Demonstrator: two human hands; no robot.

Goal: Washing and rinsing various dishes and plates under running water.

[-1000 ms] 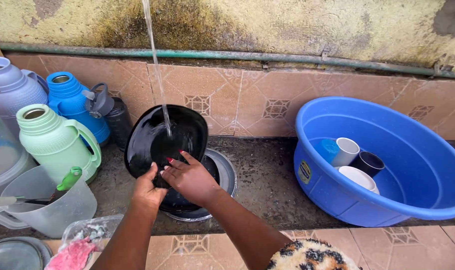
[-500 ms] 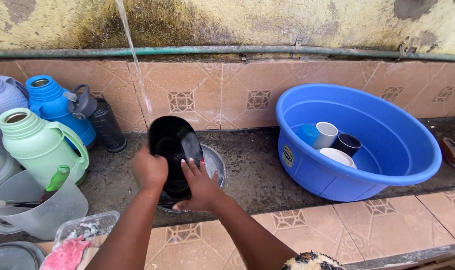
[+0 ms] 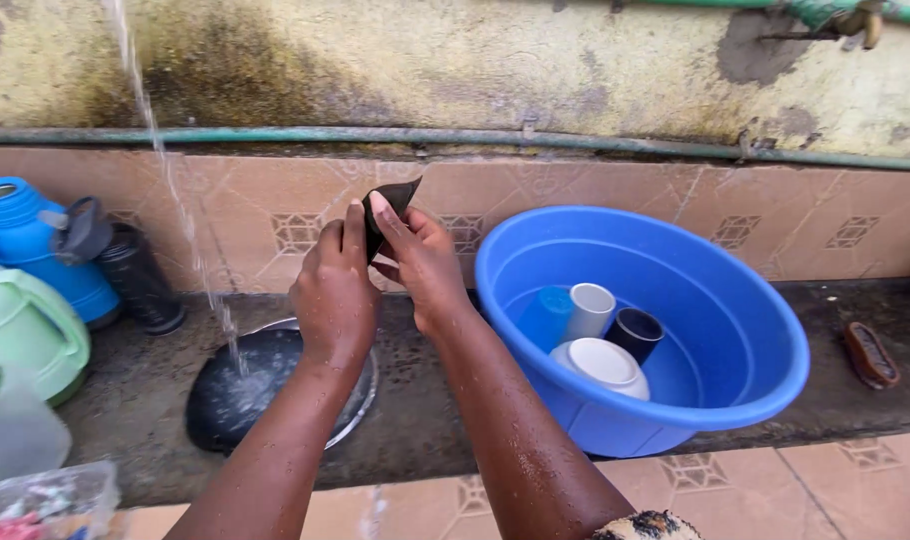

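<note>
Hands, left hand point(image 3: 335, 290) and right hand point(image 3: 422, 262), both gripped a glossy black plastic plate point(image 3: 393, 200) beside the round blue plastic basin point(image 3: 775, 330).

Both arms reach up and forward, side by side, and both are wet with little drops. The left hand point(image 3: 335, 290) is raised with its back to the camera and its fingers curled in. The right hand point(image 3: 422, 262) is just beside it, almost touching, with its fingers pointing up and pinched together. The wrists are bent a little.
</note>
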